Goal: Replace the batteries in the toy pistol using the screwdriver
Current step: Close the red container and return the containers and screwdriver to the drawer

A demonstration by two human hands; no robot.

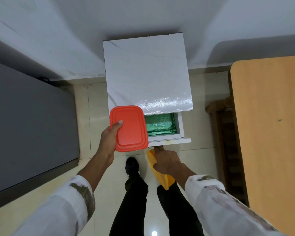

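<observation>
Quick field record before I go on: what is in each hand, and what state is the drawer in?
drawer: white drawer pulled open, green plastic lining showing
left hand: left hand holds orange-red rectangular plastic lidded box, thumb on lid
right hand: right hand has its grip on a yellow plastic object, fingertips at drawer front
cabinet: glossy white cabinet top

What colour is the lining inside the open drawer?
Green and shiny, the lining shows best in the head view.

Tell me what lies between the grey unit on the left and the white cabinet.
Only bare tiled floor separates the grey unit from the white cabinet, in the head view.
</observation>
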